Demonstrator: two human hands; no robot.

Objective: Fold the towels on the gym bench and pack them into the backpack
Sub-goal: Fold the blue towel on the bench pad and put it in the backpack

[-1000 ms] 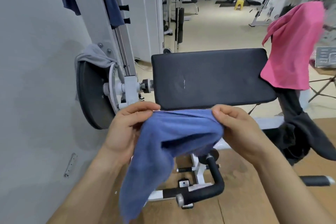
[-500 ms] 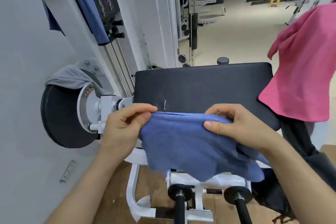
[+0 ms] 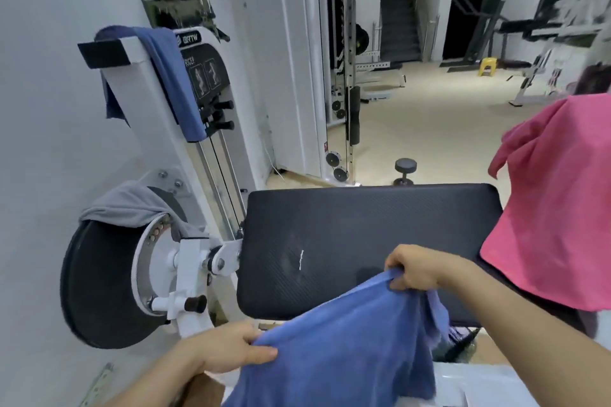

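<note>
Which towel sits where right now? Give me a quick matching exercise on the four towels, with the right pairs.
Things:
1. light blue towel
2. pink towel
3. grey towel
4. dark blue towel

Places:
a. draped on the black weight disc
b. hung over the machine's top
c. held by both hands
d. hanging at the bench pad's right end

Pairs: 1-c, 2-d, 3-a, 4-b

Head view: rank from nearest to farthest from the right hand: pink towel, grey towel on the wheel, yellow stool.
From the right hand:
1. pink towel, hanging just to its right.
2. grey towel, draped over the black wheel, far to the left.
3. yellow stool, on the floor deep in the room, upper right.
</note>
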